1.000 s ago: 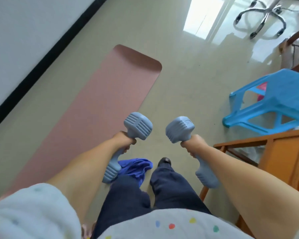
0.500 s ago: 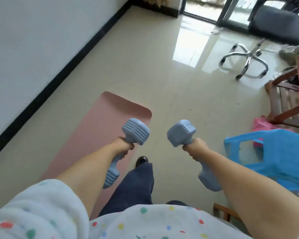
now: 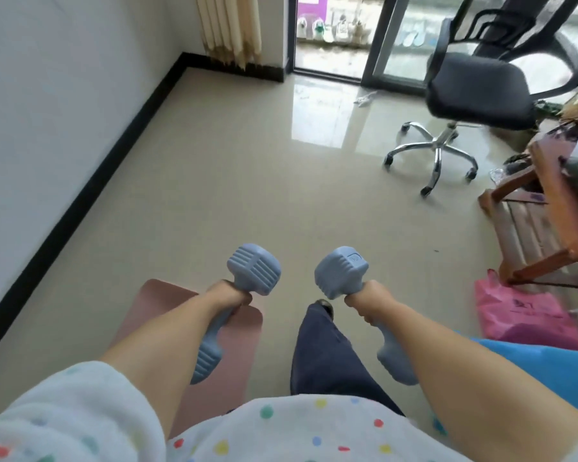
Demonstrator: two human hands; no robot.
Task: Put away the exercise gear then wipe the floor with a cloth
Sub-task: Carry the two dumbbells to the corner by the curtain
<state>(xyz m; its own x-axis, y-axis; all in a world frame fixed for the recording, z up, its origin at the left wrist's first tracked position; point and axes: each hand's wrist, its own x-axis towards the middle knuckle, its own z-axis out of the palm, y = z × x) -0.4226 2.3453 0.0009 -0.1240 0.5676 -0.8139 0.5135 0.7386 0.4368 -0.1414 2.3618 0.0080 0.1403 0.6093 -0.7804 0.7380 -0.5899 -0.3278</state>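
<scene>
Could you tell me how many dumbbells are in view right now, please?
2. One dumbbell is gripped in the left hand above the pink mat; the other dumbbell is gripped in the right hand. None visible elsewhere.

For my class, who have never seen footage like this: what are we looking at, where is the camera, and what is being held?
There is no machine here. The camera is worn on a person's head and looks forward and down, so you see their own arms. The left hand grips one grey-blue dumbbell by its handle; the right hand grips a second dumbbell. On the tiled floor lies a pink exercise mat, partly under the left arm. An office chair and a pink bag stand to the right.
</scene>
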